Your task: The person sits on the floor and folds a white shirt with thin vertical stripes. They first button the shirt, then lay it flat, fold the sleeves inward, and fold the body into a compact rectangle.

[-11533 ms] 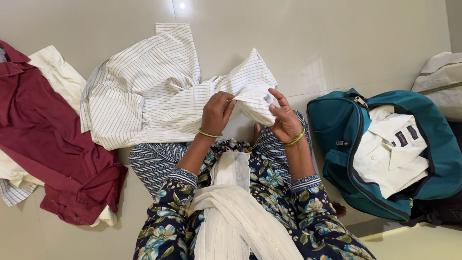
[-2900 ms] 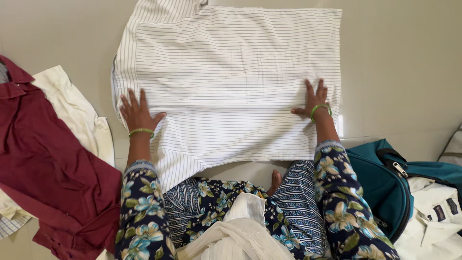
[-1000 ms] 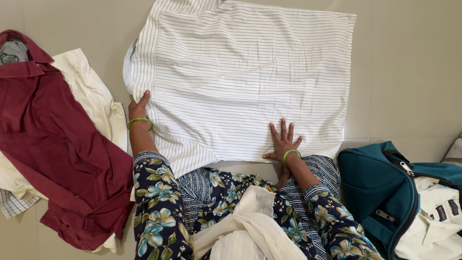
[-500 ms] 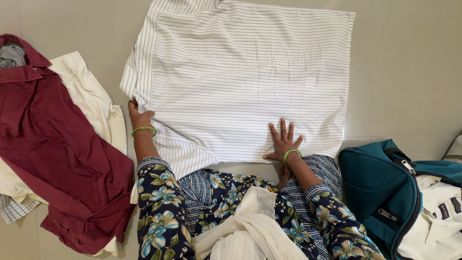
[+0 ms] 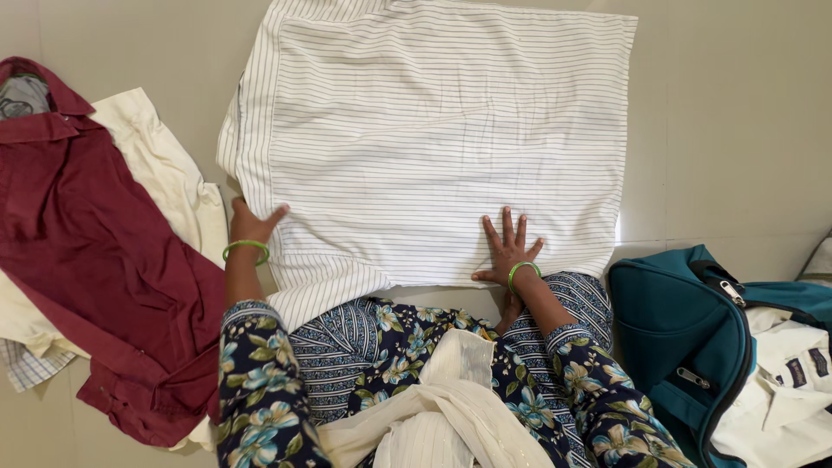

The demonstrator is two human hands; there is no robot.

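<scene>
A white shirt with thin dark stripes point(image 5: 433, 130) lies spread flat on the floor in front of me. My left hand point(image 5: 250, 225) is at the shirt's lower left edge, thumb on top of the fabric and fingers tucked under the side fold, pinching it. My right hand point(image 5: 507, 253) rests flat on the shirt near its lower hem, fingers spread, holding nothing. Both wrists wear green bangles. My crossed legs in floral and striped cloth sit just below the hem.
A maroon shirt point(image 5: 78, 234) lies over a cream garment point(image 5: 160, 173) and a checked cloth point(image 5: 26, 368) at the left. An open teal bag point(image 5: 672, 321) at the lower right holds a folded white shirt point(image 5: 780, 390). Pale tiled floor point(image 5: 737, 130) surrounds everything.
My left hand has shifted slightly down along the shirt's left edge, and the side fold lies a little flatter. The right hand stays pressed on the hem.
</scene>
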